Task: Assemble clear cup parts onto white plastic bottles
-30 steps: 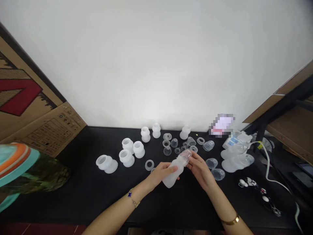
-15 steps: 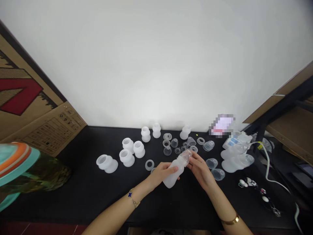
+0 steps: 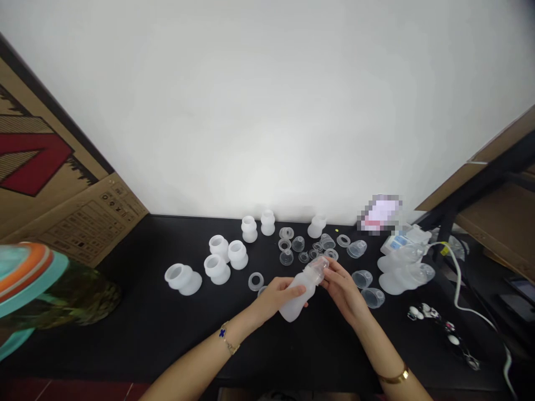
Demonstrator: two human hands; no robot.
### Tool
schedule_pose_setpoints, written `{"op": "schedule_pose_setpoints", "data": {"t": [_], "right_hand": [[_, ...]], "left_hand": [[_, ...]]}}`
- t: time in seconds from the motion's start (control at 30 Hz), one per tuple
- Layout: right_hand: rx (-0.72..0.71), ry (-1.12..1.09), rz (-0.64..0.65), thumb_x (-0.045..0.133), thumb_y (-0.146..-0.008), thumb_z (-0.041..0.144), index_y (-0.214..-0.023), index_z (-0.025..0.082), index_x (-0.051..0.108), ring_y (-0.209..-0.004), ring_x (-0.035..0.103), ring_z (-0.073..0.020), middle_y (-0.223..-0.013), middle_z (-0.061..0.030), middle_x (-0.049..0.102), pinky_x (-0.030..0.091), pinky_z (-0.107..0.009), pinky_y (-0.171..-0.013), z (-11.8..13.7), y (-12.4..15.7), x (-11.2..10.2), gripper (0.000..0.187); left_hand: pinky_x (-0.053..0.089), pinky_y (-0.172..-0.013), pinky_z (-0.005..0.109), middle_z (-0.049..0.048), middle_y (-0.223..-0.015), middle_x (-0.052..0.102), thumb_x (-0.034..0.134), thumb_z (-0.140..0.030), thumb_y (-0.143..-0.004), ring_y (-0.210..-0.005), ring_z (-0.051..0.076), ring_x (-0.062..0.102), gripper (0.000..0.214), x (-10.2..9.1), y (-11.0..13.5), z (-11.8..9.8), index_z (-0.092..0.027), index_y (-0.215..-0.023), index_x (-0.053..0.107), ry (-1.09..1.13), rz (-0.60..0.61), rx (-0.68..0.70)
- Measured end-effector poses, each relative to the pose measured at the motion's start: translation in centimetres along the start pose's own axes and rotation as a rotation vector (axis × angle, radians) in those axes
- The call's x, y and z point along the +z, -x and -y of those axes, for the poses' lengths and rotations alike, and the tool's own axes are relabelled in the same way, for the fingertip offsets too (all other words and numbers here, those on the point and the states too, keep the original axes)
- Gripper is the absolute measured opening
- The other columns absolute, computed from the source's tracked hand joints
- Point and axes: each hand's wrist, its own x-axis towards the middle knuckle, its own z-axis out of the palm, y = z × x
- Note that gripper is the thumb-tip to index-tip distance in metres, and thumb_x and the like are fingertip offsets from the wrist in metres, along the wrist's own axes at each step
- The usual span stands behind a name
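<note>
A translucent white baby bottle [image 3: 293,303] is tilted over the black table, its top pointing up and right. My left hand [image 3: 279,295] is wrapped round its body, thumb on the near side. At the top end sits a clear cap [image 3: 319,268], which the fingers of my right hand [image 3: 339,287] grip from the right. Just behind the hands lie several small clear nipples and rings, among them a clear ring [image 3: 343,240]. To the right of my right hand lie clear domed caps [image 3: 361,278]. Another ring [image 3: 256,281] lies left of my left hand.
Several open white bottles [image 3: 217,268] stand at left and along the wall; one bottle [image 3: 184,279] leans at far left. Capped bottles [image 3: 405,277] lie at right by a white cable [image 3: 460,295] and a beaded strap [image 3: 453,338]. A large teal-lidded jug [image 3: 62,289] and cardboard box [image 3: 83,223] flank the left.
Almost nothing differs. Both hands keep the same hold on the bottle and its cap, with only a very slight shift of the bottle.
</note>
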Motion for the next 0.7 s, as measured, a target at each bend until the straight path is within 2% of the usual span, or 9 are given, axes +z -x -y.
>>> {"op": "schedule_pose_setpoints", "data": {"t": [0.3, 0.47, 0.7], "right_hand": [[0.005, -0.01, -0.006, 0.081, -0.076, 0.038, -0.102, 0.025, 0.072, -0.094, 0.064, -0.0271, -0.103, -0.0059, 0.072, 0.048, -0.039, -0.08, -0.08, -0.08, -0.11, 0.031], [0.013, -0.009, -0.023, 0.081, -0.076, 0.038, -0.103, 0.025, 0.072, -0.089, 0.063, -0.025, -0.103, -0.0052, 0.071, 0.05, -0.036, -0.075, -0.18, -0.03, 0.01, 0.032], [0.004, 0.0, -0.025, 0.08, -0.077, 0.039, -0.104, 0.025, 0.073, -0.087, 0.062, -0.0233, -0.103, -0.0051, 0.071, 0.051, -0.035, -0.071, -0.2, 0.03, 0.26, 0.031]], "left_hand": [[0.045, -0.057, 0.024, 0.0079, -0.077, 0.072, 0.071, -0.059, -0.078, -0.063, 0.017, 0.065, 0.051, 0.1, 0.15, -0.13, -0.011, -0.096, 0.07, 0.021, 0.002, 0.015], [0.05, -0.059, 0.026, 0.0075, -0.084, 0.072, 0.077, -0.051, -0.075, -0.069, 0.021, 0.07, 0.056, 0.16, -0.12, 0.14, -0.014, -0.114, 0.063, 0.11, -0.025, 0.09], [0.053, -0.064, 0.029, 0.0087, -0.096, 0.074, 0.076, -0.048, -0.079, -0.073, 0.022, 0.071, 0.071, 0.18, 0.03, 0.15, -0.019, -0.138, 0.05, 0.124, -0.012, 0.137]]}}
